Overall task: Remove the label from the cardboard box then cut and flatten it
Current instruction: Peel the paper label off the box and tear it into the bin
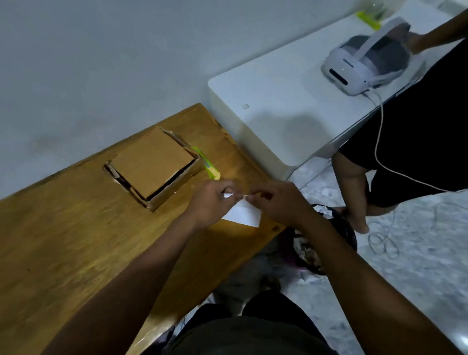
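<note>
Label (pixel 242 214) off the box, held above the table's (pixel 56 238) right edge. My left hand (pixel 212 202) and right hand (pixel 278 202) both pinch its top edge, wrists nearly meeting, forearms angled inward. Box (pixel 153 167) sits further back on the table, cutter (pixel 206 163) touching its right side.

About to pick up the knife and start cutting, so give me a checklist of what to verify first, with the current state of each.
1. Label off the box: ok, both hands hold the white sheet away from the box.
2. Hands free for cutting: not ok, left hand and right hand both pinch the label.
3. Knife within reach: ok, it lies on the wooden table against the box's right side.
4. Blade retracted: cannot tell.
5. Box lying steady: ok, it rests flat on the table.
6. Bin for the label: ok, beside the table's edge.
</note>
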